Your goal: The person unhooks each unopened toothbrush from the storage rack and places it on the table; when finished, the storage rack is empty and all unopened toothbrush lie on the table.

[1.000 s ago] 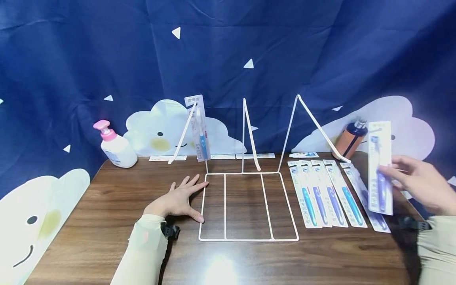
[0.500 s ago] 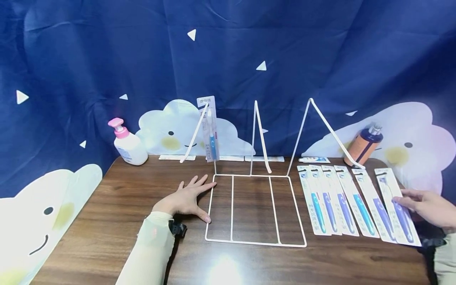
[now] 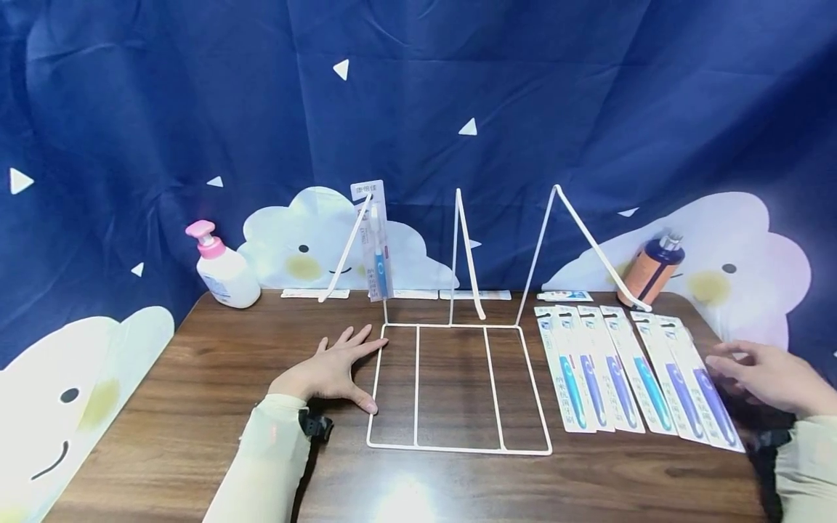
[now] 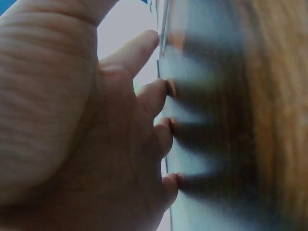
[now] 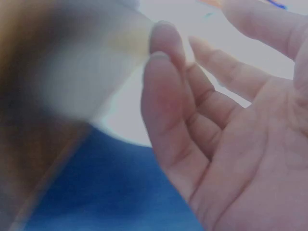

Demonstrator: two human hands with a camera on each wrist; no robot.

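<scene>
The left hand [image 3: 329,372] lies flat on the wooden worktop [image 3: 196,407], palm down, fingers [image 3: 366,341] straight and spread, holding nothing. Its fingertips and thumb touch, or lie just beside, the left edge of the white wire rack [image 3: 458,385]; the left wrist view shows the fingers [image 4: 154,96] resting against the surface.

The right hand [image 3: 765,378] hovers at the right end of the worktop, fingers [image 5: 166,91] loosely extended and slightly apart, gripping nothing. It is just beside the outermost toothbrush pack [image 3: 702,385], which lies flat on the worktop; whether the fingertips touch the pack cannot be told.

That pack closes a row of toothbrush packs [image 3: 601,367] laid side by side, right of the rack's flat base. A further hanging toothbrush pack [image 3: 374,243] is on the leftmost of the rack's three upright wire prongs.

At the rear of the worktop stand a white pump bottle [image 3: 222,269] with a pink head, on the left, and an orange bottle [image 3: 650,269], on the right, tilted in this view. A small flat tube [image 3: 565,296] lies behind the row. A blue curtain [image 3: 458,87] with cloud figures hangs behind.
</scene>
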